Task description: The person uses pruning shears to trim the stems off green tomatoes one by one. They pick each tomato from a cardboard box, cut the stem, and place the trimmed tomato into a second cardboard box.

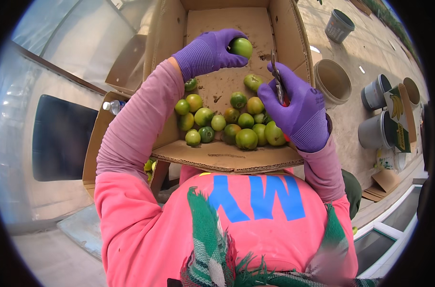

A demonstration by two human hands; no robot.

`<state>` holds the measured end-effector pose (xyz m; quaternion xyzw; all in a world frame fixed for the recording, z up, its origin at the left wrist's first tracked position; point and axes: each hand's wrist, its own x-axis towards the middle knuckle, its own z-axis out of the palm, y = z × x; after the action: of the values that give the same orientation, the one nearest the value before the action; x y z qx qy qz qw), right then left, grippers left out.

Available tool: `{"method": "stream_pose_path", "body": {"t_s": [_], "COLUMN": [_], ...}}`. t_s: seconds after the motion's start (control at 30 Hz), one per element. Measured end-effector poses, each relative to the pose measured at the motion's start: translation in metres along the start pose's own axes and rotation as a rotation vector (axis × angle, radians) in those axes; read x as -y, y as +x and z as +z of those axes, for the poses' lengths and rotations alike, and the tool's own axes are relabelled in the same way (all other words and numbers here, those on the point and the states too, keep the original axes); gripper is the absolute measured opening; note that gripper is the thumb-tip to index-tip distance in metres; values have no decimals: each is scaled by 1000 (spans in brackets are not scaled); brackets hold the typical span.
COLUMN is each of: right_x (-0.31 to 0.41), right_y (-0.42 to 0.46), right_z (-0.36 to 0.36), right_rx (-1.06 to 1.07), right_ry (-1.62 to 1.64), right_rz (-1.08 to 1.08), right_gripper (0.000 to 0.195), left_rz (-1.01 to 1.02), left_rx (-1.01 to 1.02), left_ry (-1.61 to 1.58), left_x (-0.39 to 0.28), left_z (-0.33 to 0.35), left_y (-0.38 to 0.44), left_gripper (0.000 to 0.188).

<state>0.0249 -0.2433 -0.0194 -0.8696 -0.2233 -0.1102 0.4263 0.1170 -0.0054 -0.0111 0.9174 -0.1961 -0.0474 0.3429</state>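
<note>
My left hand, in a purple coated glove, grips a green tomato over the far part of a large cardboard box. My right hand, gloved alike, holds small pruning shears with the blades pointing away from me; the palm hides most of the handles, of which some red shows. Several green and partly orange tomatoes lie loose in the near half of the box. One green tomato sits a little apart, just left of my right hand's fingers.
Right of the box stand a round beige bucket, a grey bucket and more pails, with a banana-print carton by them. At left, a plastic bottle lies in another cardboard box. Clear plastic sheeting hangs beyond.
</note>
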Motion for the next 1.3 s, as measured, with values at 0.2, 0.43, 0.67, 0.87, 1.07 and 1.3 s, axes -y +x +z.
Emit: {"method": "stream_pose_path", "body": {"t_s": [0.2, 0.43, 0.67, 0.87, 1.07, 1.3], "right_x": [-7, -7, 1, -7, -3, -5], "right_y": [-1, -1, 2, 3, 2, 2], "right_z": [4, 1, -4, 5, 5, 3], "right_rx": [-23, -32, -37, -181, -111, -166], "right_ry": [-59, 31, 132, 185, 82, 124], "right_rz": [-41, -55, -59, 138, -145, 73], "right_gripper": [45, 48, 50, 50, 52, 43], "left_rz": [33, 22, 21, -9, 48, 77], "left_rx": [161, 156, 173, 217, 113, 73], "left_ry": [-571, -855, -879, -978, -570, -671], "left_x": [-24, -43, -59, -62, -53, -64], "left_z": [-11, 1, 19, 17, 19, 19], "left_y": [-34, -62, -74, -77, -74, -81], "left_gripper": [67, 70, 71, 71, 66, 65]}}
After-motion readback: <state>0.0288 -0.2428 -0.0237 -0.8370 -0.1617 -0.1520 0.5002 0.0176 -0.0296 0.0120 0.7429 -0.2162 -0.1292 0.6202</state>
